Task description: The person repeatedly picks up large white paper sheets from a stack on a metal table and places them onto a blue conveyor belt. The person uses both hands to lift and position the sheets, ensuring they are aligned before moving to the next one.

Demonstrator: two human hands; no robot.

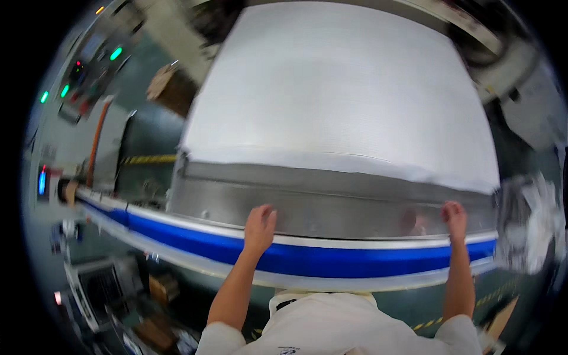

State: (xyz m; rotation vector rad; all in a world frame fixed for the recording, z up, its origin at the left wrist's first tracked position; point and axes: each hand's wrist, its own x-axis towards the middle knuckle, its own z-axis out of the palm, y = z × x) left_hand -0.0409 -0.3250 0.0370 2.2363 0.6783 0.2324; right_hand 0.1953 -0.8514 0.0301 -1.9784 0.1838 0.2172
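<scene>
My left hand point(260, 228) hovers over the bare metal strip point(331, 210) at the near side of a wide machine bed, with thumb and fingers apart and nothing between them. Farther right, my right hand point(455, 221) is above the same strip. Its fingers are loosely curled, slightly blurred, and no object shows in them. Beyond both hands, a large white sheet point(343, 89) covers the bed, its near edge slightly wavy. Neither hand touches that sheet. A blue band point(331, 260) runs along the front edge, under my wrists.
Crumpled whitish plastic point(526, 228) bulges at the bed's right end. Left of the bed stand a cardboard box point(171, 89) and an upright orange bar point(97, 142). A grey slatted box-shaped unit point(103, 290) is at lower left. Yellow-black tape point(148, 159) marks the floor.
</scene>
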